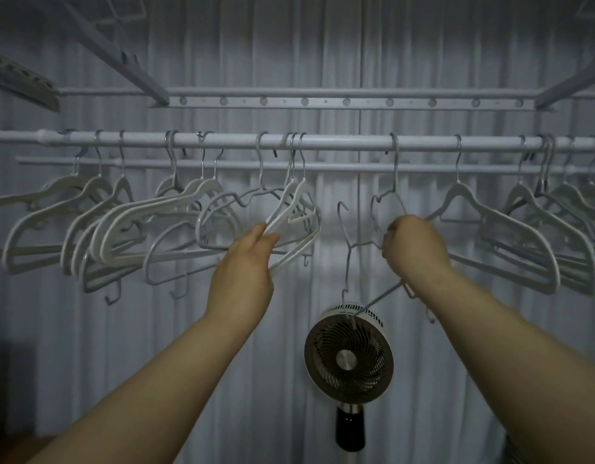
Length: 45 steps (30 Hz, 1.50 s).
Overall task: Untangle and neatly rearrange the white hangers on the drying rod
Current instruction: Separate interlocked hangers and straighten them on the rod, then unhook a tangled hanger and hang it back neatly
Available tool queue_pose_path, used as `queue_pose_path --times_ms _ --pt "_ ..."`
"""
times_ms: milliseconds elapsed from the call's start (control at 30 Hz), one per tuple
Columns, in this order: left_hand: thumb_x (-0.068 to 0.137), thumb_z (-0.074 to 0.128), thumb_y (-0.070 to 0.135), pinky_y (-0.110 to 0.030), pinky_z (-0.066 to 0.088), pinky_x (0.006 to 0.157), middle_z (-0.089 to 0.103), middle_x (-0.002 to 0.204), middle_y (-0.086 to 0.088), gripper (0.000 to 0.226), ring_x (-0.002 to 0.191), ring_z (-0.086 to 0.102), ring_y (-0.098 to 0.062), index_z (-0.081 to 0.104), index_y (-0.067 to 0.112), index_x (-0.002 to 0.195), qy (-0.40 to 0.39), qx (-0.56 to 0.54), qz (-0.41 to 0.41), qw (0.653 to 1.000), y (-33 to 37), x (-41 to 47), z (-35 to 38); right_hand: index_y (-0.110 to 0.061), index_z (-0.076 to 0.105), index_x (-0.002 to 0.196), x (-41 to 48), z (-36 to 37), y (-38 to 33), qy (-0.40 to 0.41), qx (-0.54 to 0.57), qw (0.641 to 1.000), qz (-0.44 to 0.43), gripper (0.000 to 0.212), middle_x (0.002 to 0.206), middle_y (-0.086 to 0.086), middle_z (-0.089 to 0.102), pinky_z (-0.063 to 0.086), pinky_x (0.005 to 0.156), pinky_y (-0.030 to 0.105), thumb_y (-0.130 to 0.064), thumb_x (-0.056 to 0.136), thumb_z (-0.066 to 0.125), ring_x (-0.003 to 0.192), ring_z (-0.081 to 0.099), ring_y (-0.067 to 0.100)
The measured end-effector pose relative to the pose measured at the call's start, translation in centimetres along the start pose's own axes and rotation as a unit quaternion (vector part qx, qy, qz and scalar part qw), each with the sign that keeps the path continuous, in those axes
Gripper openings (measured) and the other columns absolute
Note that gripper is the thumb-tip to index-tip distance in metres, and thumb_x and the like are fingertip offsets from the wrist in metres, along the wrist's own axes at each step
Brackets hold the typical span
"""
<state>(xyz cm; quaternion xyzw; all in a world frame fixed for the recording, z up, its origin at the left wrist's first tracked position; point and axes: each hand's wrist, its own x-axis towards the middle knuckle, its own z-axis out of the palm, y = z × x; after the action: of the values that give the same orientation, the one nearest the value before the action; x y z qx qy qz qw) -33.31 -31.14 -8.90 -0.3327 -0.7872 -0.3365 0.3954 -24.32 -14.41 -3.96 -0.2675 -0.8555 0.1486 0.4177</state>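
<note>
Along the drying rod (339, 142), which runs across the whole view at about head height, I see white hangers (202, 209) hooked in uneven bunches: a crowded, overlapping cluster on the left half, a looser group at the far right (523, 236), and a bare stretch of rod between them with one thin wire hanger (388, 195) hooked there. My left hand (246, 262) is raised to the right edge of the left cluster, fingers pinched around the lower arm of a white plastic hanger (291, 209) that hangs tilted, its hook over the rod. My right hand (415, 246) is curled into a closed fist around thin wire (I cannot tell how many strands); the hooked wire hanger comes down into that fist, and a second wire hanger (348, 239) sticks out to its left with its hook free in the air, off the rod. Below the hands, a round fan (349, 358) on a dark stand sits in front of a pale pleated curtain (456, 61). A thinner second rod (356, 168) runs just behind and below the main one.
</note>
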Motion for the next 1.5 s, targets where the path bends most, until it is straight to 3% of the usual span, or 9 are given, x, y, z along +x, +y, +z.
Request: queue_pose_path --times_ms 200,333,467,667,867,967,1133,1267,1500 --pt "0.081 0.058 0.001 -0.052 0.04 0.101 0.049 0.137 -0.026 0.037 0.129 0.045 -0.043 0.061 -0.002 0.118 0.04 0.049 0.074 0.995 -0.2 -0.9 0.1 0.001 0.062 0.114 -1.9 -2.0 3.7 0.003 0.075 0.997 -0.019 0.03 0.097 0.017 0.072 0.048 0.073 0.029 -0.006 0.095 0.04 0.088 0.064 0.026" --pt "0.078 0.044 0.015 -0.031 0.049 0.085 0.072 0.097 -0.018 0.034 0.1 0.058 -0.019 0.071 -0.001 0.092 0.039 0.016 0.18 0.983 0.0 -2.8 -1.0 -0.001 0.065 0.109 -2.6 -4.9 5.5 -0.037 0.134 0.99 -0.031 0.026 0.071 0.004 0.064 0.04 0.042 0.004 -0.007 0.094 0.044 0.046 0.057 -0.005" --pt "0.076 0.045 0.017 -0.024 0.052 0.064 0.074 0.075 -0.006 0.031 0.083 0.05 -0.011 0.074 0.006 0.078 0.02 0.032 0.233 0.972 1.6 -5.6 -2.2 -0.01 0.066 0.093 -3.4 -7.5 7.2 -0.07 0.195 0.978 -0.035 0.017 0.044 -0.011 0.061 0.033 0.032 0.001 -0.009 0.093 0.049 0.038 0.048 0.002" --pt "0.086 0.042 0.036 -0.022 0.05 0.073 0.07 0.1 0.001 0.042 0.08 0.052 0.003 0.066 0.014 0.112 -0.06 -0.027 0.025 0.998 4.5 -10.2 -2.4 -0.008 0.064 0.079 -5.8 -12.2 10.4 -0.144 0.3 0.942 -0.031 0.023 0.052 -0.001 0.062 0.026 0.026 0.009 -0.001 0.092 0.047 0.022 0.035 0.0" --pt "0.097 0.038 0.03 -0.02 0.025 0.109 0.028 0.153 -0.001 0.057 0.139 0.03 -0.013 0.015 0.017 0.148 -0.263 -0.112 -0.148 0.947 8.3 -13.8 -3.3 -0.015 0.062 0.081 -8.4 -16.5 13.1 -0.211 0.356 0.909 -0.052 0.027 0.05 -0.006 0.068 0.028 0.028 0.009 -0.001 0.093 0.043 0.025 0.038 0.001" --pt "0.098 0.036 0.024 -0.01 0.033 0.09 0.05 0.133 -0.005 0.048 0.126 0.047 -0.015 0.027 0.014 0.144 -0.294 -0.151 -0.162 0.93 9.7 -15.2 -4.2 -0.015 0.061 0.081 -9.1 -17.3 13.7 -0.214 0.383 0.897 -0.055 0.027 0.051 -0.007 0.07 0.028 0.031 0.01 -0.002 0.094 0.041 0.027 0.042 0.002" --pt "0.098 0.038 0.012 -0.014 0.042 0.043 0.047 0.05 0.002 0.031 0.033 0.047 -0.002 0.06 0.022 0.078 -0.195 -0.223 -0.197 0.935 10.9 -15.7 -6.9 -0.01 0.059 0.079 -9.4 -17.3 13.6 -0.211 0.448 0.868 -0.046 0.025 0.045 -0.004 0.068 0.03 0.029 0.009 0.003 0.092 0.043 0.024 0.041 0.002" --pt "0.098 0.039 0.01 -0.011 0.027 0.026 0.038 0.028 0.005 0.034 0.022 0.032 -0.004 0.06 0.017 0.072 -0.143 -0.277 -0.261 0.913 11.9 -14.6 -10.8 -0.013 0.058 0.077 -8.6 -16.5 13.4 -0.204 0.426 0.881 -0.036 0.022 0.044 -0.007 0.067 0.037 0.032 0.009 -0.003 0.093 0.047 0.029 0.049 0.0" --pt "0.098 0.037 0.016 -0.009 0.022 0.026 0.029 0.043 0.001 0.031 0.022 0.023 -0.001 0.058 0.01 0.076 -0.127 -0.286 -0.304 0.9 13.7 -11.6 -16.7 -0.007 0.062 0.084 -6.9 -14.1 12.4 -0.128 0.369 0.92 -0.026 0.014 0.07 0.005 0.058 0.051 0.054 0.012 -0.005 0.092 0.051 0.055 0.06 0.01"
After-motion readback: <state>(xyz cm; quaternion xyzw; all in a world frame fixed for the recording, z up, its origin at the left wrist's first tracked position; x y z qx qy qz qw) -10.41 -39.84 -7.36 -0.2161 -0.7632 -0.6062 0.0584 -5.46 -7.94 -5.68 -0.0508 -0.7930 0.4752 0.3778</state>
